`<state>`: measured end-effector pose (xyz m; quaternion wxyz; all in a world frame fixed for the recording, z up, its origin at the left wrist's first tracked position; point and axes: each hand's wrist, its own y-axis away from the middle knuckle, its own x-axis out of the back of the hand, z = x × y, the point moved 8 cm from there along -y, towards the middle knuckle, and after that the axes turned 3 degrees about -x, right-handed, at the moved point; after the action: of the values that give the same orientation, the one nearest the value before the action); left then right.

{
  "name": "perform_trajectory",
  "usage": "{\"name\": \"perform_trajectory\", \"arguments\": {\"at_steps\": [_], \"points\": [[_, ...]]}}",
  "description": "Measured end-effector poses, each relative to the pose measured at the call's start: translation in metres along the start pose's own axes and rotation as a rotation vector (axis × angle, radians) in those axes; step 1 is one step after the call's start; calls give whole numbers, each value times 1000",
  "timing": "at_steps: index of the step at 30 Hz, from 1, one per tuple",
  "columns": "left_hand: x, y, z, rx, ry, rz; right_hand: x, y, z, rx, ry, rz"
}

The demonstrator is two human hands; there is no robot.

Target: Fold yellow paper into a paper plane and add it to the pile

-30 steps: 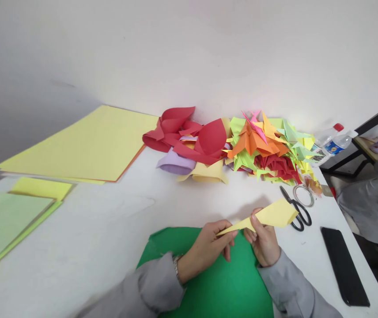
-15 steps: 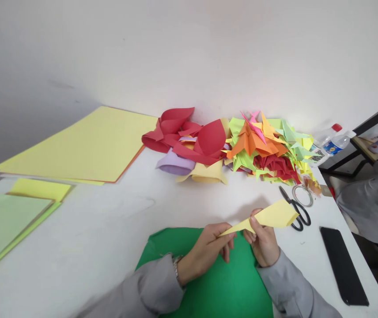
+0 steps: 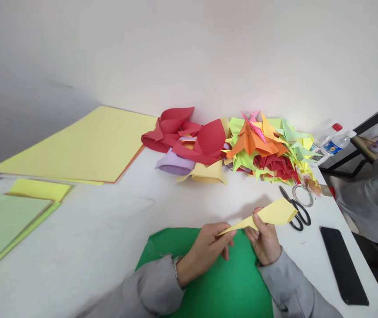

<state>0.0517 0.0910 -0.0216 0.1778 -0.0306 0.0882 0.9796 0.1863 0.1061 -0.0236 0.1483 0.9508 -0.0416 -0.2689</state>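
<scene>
A folded piece of yellow paper, narrow at its left end and broader at its right, is held between my two hands. My left hand pinches the narrow tip between thumb and fingers. Around the middle of the paper, my right hand is closed, its thumb on top and the other fingers beneath. Both hands are raised over the far edge of a green sheet on the white table. The paper's broad end hangs in front of the black scissors, hiding part of them.
Folded coloured paper shapes are piled by the wall, beside curled red paper pieces. Large yellow sheets and green sheets lie left. On the right are a tape roll, a black phone, bottles and a person's grey sleeve.
My right hand has shifted its thumb slightly along the yellow paper, and the paper's broad end has tilted a little. My left hand keeps its pinch on the tip.
</scene>
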Motion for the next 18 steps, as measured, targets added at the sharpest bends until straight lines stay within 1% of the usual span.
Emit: {"name": "perform_trajectory", "arguments": {"at_steps": [4,11,18], "points": [[3,0,-1,-9,16,18,2,-1,0,-30,-44,30],[2,3,-6,12,20,13,0,0,-1,-15,-7,25],[-1,3,0,-29,19,-19,3,-1,1,-20,-21,33]]}}
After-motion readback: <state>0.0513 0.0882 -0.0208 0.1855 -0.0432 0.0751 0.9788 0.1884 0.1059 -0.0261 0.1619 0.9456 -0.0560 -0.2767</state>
